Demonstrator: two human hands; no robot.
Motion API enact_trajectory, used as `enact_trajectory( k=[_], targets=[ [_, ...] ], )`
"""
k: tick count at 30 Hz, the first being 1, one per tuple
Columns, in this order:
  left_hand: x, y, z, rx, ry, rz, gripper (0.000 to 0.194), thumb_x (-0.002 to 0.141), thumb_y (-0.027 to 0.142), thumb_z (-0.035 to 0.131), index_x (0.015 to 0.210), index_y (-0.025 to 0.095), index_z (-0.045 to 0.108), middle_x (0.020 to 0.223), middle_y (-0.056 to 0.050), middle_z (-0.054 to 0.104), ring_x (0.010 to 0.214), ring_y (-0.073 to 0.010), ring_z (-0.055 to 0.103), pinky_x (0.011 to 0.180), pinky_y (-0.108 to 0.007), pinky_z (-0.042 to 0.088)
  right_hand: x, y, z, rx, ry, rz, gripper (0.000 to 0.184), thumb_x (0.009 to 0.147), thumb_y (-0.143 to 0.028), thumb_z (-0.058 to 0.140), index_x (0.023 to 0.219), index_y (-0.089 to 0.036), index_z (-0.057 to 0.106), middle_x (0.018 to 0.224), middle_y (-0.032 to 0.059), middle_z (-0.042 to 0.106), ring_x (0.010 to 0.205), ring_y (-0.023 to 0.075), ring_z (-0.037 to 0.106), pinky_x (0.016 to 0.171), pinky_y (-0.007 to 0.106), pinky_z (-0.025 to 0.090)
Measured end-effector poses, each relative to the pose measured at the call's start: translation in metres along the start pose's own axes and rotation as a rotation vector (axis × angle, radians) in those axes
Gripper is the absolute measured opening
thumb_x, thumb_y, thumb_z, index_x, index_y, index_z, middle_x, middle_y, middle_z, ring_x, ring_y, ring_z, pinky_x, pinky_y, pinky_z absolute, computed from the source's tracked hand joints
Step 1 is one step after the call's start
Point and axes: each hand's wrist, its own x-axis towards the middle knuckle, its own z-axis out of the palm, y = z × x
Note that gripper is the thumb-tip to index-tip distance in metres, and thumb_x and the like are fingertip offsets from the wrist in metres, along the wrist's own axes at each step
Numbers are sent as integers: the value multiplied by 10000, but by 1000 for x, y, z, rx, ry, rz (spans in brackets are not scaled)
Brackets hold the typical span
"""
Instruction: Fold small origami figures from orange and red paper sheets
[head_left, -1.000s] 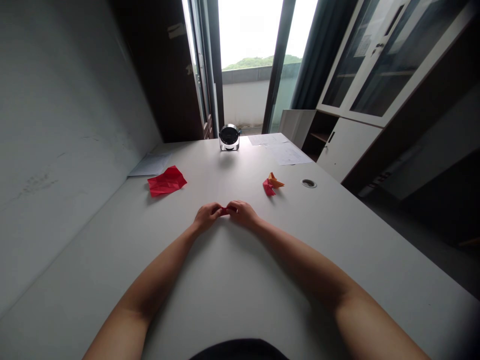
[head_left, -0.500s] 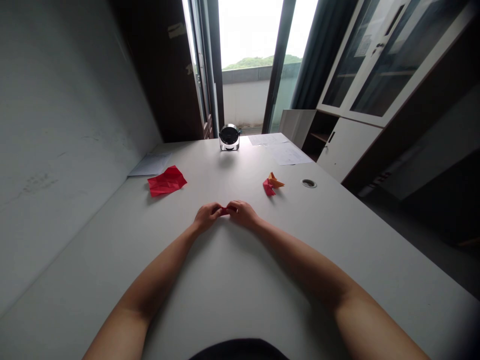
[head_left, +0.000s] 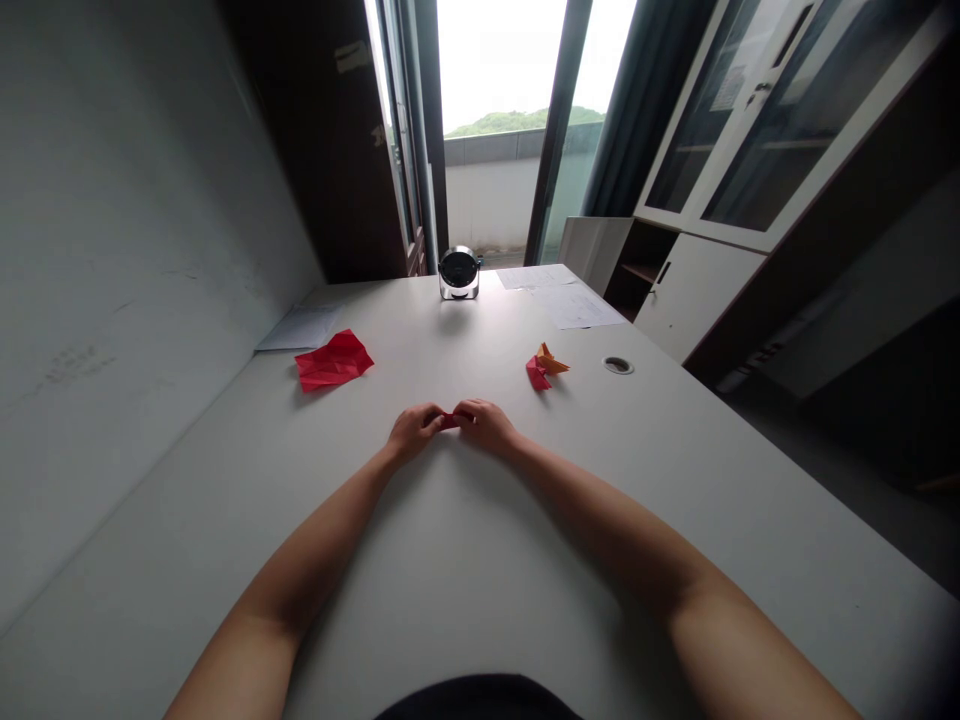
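Note:
My left hand (head_left: 413,432) and my right hand (head_left: 486,427) meet on the white table (head_left: 480,560), fingers curled and pinched together on a small folded red paper (head_left: 449,420). Only a sliver of that paper shows between my fingertips; the rest is hidden under them. Both forearms rest along the tabletop toward me.
A crumpled red paper sheet (head_left: 332,362) lies at the left, white sheets (head_left: 301,327) behind it. Folded red and orange paper figures (head_left: 544,368) sit to the right, beside a round cable hole (head_left: 618,365). A small desk fan (head_left: 458,273) stands at the far edge, more papers (head_left: 570,300) near it.

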Motion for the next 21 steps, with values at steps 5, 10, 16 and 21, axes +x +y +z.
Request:
enact_trajectory(
  k=[5, 10, 16, 21],
  targets=[
    [1, -3, 2, 6, 4, -13, 247, 875, 361, 532, 967, 228, 719, 846, -17, 713, 751, -152, 591, 684, -240, 437, 0, 0, 1, 3, 7, -2, 118, 883, -241, 582, 889, -224, 698, 849, 17, 667, 777, 136, 561, 719, 233, 397],
    [1, -4, 1, 0, 7, 17, 241, 876, 357, 531, 960, 232, 719, 846, -16, 713, 747, -151, 594, 691, -243, 438, 1, 0, 1, 7, -6, 9, 121, 880, -241, 584, 889, -223, 704, 847, 21, 668, 776, 140, 561, 719, 236, 400],
    [1, -2, 1, 8, 1, 2, 247, 876, 370, 532, 962, 230, 717, 859, -19, 713, 753, -151, 591, 700, -244, 439, 1, -2, -2, 18, -8, 9, 127, 876, -242, 590, 900, -225, 714, 857, 29, 672, 767, 140, 561, 723, 241, 406],
    [1, -1, -1, 3, -9, -9, 260, 875, 380, 532, 970, 226, 718, 841, -20, 711, 746, -152, 587, 688, -240, 434, 1, -1, -1, 14, -5, 20, 130, 875, -247, 591, 904, -229, 717, 865, 28, 679, 783, 145, 566, 740, 246, 410]
  ],
)
